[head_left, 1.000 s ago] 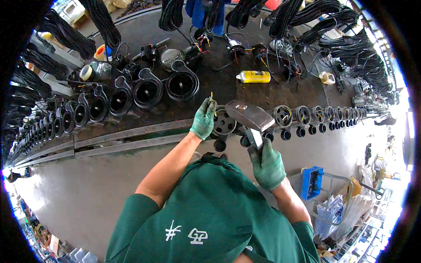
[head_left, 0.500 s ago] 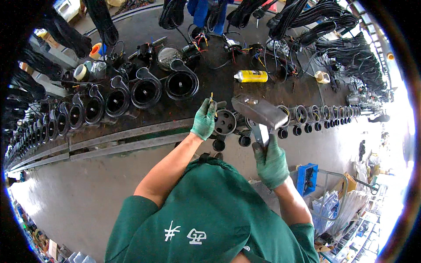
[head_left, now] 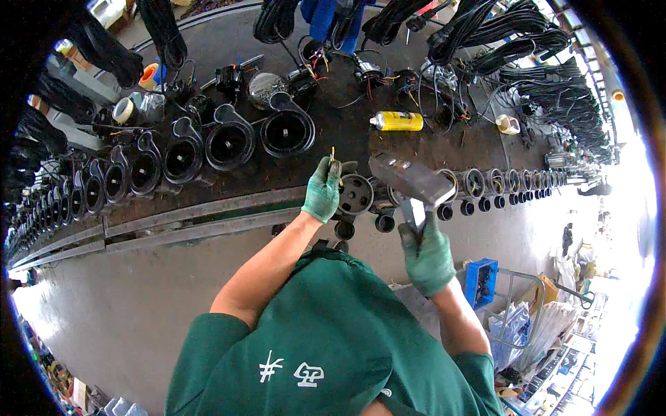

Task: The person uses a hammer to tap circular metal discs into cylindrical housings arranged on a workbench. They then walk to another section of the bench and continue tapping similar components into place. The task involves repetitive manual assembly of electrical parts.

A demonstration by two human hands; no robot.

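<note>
My right hand [head_left: 428,260], in a green glove, is closed round the handle of a hammer [head_left: 411,179]. Its dark, heavy head is raised near the bench edge, over some of the round parts. My left hand [head_left: 322,194], also gloved, pinches a thin yellowish piece [head_left: 333,152] that sticks up past the fingertips; its exact kind is too small to make out. Just right of that hand is a round black housing [head_left: 356,194] with holes in its face, at the edge of the bench. The hammer is apart from it.
Black snail-shaped housings [head_left: 288,125] line the bench [head_left: 347,143] to the left. More round parts [head_left: 473,182] run along its edge rightward. A yellow spray can [head_left: 397,121], wired motors [head_left: 368,69] and hanging cable bundles [head_left: 274,21] are farther back. A blue crate [head_left: 481,283] stands lower right.
Both hands keep nearly the same pose, with the hammer still raised. The whole view has shifted slightly; nothing was taken up or let go.
</note>
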